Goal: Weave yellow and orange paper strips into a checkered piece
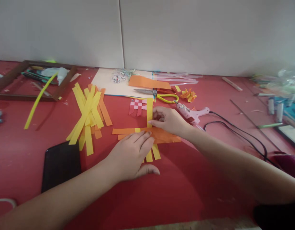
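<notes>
"In the middle of the red table (190,191), what lay there?"

"A paper weave, right in front of the person and between the two hands. The orange strips (166,136) ran crosswise and a yellow strip (149,111) stood across them."

"And the hands?"

"The left hand (131,153) lay flat, fingers stretched out and close together, pressing the orange strips down. The right hand (168,120) had its fingertips pinched on the yellow strip where it met the orange."

"How would you do that well?"

"My judgement: pin the orange ones firmly so nothing slides, and seat the yellow one square and snug without creasing it."

"What was around it?"

"A small pink checked weave (137,106) lay just behind it, and a loose pile of strips (88,116) to the left. The scissors (161,95) and a pink glue gun (192,113) were beyond the right hand, and a dark phone (61,164) lay beside the left forearm."

"Any brand or lettering?"

"None I could read."
</notes>
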The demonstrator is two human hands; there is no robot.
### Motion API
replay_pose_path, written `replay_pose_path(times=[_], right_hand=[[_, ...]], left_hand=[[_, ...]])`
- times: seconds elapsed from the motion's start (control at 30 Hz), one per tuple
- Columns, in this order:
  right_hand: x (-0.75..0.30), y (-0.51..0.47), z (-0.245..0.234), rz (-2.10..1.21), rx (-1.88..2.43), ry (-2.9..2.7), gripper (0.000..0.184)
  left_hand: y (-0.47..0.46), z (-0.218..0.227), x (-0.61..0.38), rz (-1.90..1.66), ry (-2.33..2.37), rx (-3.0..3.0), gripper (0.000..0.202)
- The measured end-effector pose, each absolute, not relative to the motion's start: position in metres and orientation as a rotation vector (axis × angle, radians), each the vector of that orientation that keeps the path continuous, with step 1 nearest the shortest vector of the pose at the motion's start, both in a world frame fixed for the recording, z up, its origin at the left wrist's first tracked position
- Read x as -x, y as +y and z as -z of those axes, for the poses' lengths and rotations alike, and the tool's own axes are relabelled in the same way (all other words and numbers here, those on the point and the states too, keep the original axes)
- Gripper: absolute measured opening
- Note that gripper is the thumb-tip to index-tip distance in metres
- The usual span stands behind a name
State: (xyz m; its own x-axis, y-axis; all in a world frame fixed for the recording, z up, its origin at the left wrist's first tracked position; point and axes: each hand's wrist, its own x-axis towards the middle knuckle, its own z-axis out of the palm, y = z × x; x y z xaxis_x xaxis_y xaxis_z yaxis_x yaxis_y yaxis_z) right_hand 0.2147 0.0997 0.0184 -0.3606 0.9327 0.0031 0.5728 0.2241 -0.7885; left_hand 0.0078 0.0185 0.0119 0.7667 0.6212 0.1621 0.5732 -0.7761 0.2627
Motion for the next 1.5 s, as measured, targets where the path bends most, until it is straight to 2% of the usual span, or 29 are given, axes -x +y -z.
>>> replay_pose_path(times=[0.23,0.8,1.2,1.4,1.5], right_hand=[[-0.219,0.098,-0.020,-1.051,1.379,-2.060,0.028],[-0.216,0.090,-0.025,-0.985,1.399,-2.090,0.018],[-0.225,0.079,-0.023,-0.725,1.234,-2.327,0.008],[-0.231,0.071,-0.022,-0.557,0.952,-2.479,0.029],[-0.233,0.067,-0.021,-0.502,0.966,-2.527,0.031]], left_hand=[[0.019,-0.017,-0.004,-0.419,0.979,-2.715,0.085],[0.010,-0.012,-0.007,-0.331,0.973,-2.840,0.084],[0.009,-0.013,-0.009,-0.478,0.988,-2.845,0.091],[0.010,-0.016,-0.010,-0.506,0.961,-2.894,0.086],[0.010,-0.016,-0.010,-0.537,0.968,-2.876,0.086]])
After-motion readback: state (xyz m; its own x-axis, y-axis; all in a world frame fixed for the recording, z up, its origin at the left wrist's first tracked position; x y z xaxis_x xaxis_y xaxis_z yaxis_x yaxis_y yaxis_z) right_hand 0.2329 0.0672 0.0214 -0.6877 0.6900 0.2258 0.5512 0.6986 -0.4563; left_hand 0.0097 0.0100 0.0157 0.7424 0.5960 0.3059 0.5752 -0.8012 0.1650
